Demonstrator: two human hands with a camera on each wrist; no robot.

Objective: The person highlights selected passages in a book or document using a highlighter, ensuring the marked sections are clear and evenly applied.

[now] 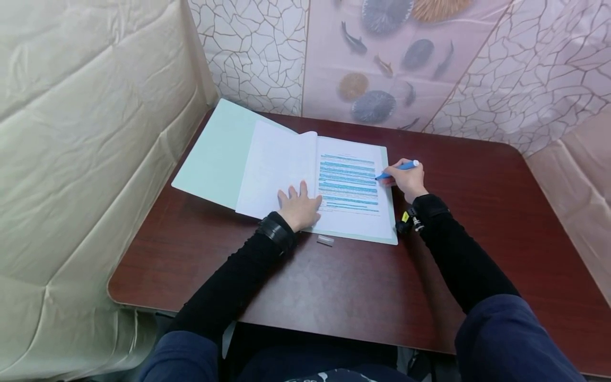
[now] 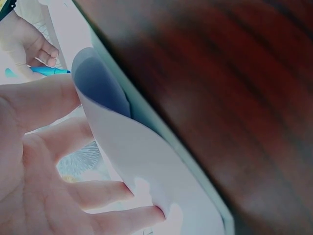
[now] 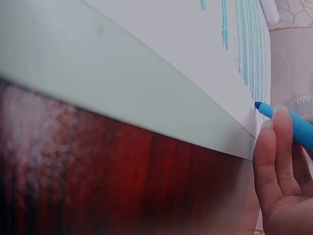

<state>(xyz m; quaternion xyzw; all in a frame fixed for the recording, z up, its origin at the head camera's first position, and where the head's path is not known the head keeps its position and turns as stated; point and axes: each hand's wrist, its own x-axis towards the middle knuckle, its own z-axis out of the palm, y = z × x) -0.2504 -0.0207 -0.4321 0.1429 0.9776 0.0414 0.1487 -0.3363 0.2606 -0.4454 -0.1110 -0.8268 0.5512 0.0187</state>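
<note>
A pale green folder [image 1: 215, 154] lies spread on the table with white sheets in it. On its right side is a printed page [image 1: 350, 223] whose lines of text are mostly marked over in blue. My right hand [image 1: 408, 178] pinches a blue highlighter [image 1: 406, 165], its tip at the right end of the marked lines; in the right wrist view the dark blue tip of the highlighter [image 3: 281, 117] shows close to the page. My left hand [image 1: 300, 209], fingers spread, rests on the turned-over white sheets [image 1: 274, 164]. In the left wrist view those sheets [image 2: 132, 147] curve up beside the fingers.
A small translucent cap-like piece [image 1: 325, 241] lies on the table just below the folder's lower edge. The dark reddish-brown table [image 1: 477, 212] extends to the right and in front. Patterned cloth [image 1: 258, 53] hangs behind it, and a cream quilted cover [image 1: 86, 159] stands at the left.
</note>
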